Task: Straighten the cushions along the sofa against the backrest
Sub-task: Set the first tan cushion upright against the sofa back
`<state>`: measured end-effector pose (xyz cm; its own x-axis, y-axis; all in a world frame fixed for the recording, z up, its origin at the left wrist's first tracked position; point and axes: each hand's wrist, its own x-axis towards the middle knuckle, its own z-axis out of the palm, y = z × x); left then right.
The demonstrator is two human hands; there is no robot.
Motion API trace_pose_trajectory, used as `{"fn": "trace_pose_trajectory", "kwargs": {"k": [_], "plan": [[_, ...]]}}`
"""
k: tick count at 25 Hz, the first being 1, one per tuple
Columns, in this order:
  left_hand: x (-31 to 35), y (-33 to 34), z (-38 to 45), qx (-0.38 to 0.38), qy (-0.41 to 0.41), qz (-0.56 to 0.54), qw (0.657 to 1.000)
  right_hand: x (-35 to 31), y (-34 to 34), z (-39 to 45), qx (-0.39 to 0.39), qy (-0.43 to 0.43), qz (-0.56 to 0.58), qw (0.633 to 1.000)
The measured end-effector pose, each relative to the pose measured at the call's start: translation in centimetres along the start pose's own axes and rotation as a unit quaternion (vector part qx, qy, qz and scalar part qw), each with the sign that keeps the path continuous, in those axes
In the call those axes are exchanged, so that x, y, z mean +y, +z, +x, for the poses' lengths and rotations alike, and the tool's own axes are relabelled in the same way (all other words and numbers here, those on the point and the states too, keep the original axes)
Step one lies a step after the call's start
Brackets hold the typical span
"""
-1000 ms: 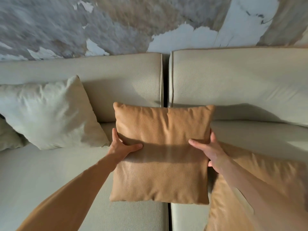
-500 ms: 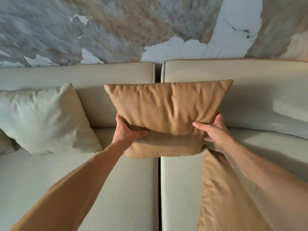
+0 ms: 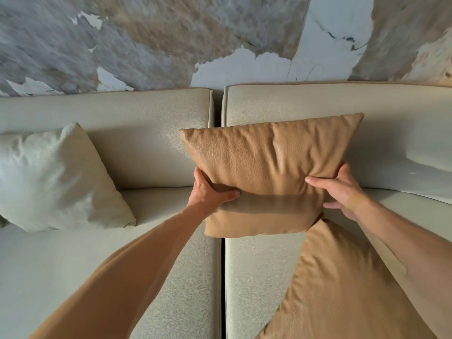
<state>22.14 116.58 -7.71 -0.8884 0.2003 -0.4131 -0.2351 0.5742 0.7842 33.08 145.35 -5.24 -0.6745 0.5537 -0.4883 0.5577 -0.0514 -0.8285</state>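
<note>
The sofa (image 3: 146, 277) runs across in front of me, two pale seats meeting at a seam, with its backrest (image 3: 391, 123) along the wall. On the left seat a cream cushion (image 3: 53, 177) already leans on the backrest, tipped a little onto one corner, so I judge it roughly placed but perhaps due a small nudge. A second tan cushion (image 3: 342, 289) lies flat on the right seat close to me, well short of the backrest; that one is not yet done. The tan cushion (image 3: 269, 172) I am working on stands over the seam, its top edge close against the backrest, its lower edge on or just above the seat; I cannot tell which. My left hand (image 3: 210, 192) and right hand (image 3: 340, 192) are each closed on one of its side edges, thumbs across the front. I reckon I am about midway through.
</note>
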Motion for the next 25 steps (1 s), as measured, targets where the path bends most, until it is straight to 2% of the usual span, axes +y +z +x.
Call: {"fn": "trace_pose_trajectory", "kwargs": {"k": [6, 13, 19, 22, 25], "plan": [[-1.0, 0.0, 2.0, -0.009, 0.02, 0.029, 0.999, 1.3, 0.6, 1.0, -0.002, 0.031, -0.002, 1.0], [-1.6, 0.3, 3.8, -0.02, -0.013, 0.057, 0.998, 1.9, 1.2, 0.5, -0.001, 0.046, -0.001, 0.999], [-2.1, 0.5, 3.5, -0.014, 0.017, 0.121, 0.992, 3.1, 1.7, 0.0, 0.008, 0.021, -0.025, 0.999], [-1.7, 0.6, 3.1, -0.012, 0.057, 0.127, 0.99, 3.3, 1.0, 0.3, 0.032, -0.001, -0.07, 0.997], [-1.2, 0.6, 3.2, -0.018, 0.061, 0.13, 0.989, 3.6, 0.7, 0.4, 0.06, -0.029, -0.081, 0.994]]}}
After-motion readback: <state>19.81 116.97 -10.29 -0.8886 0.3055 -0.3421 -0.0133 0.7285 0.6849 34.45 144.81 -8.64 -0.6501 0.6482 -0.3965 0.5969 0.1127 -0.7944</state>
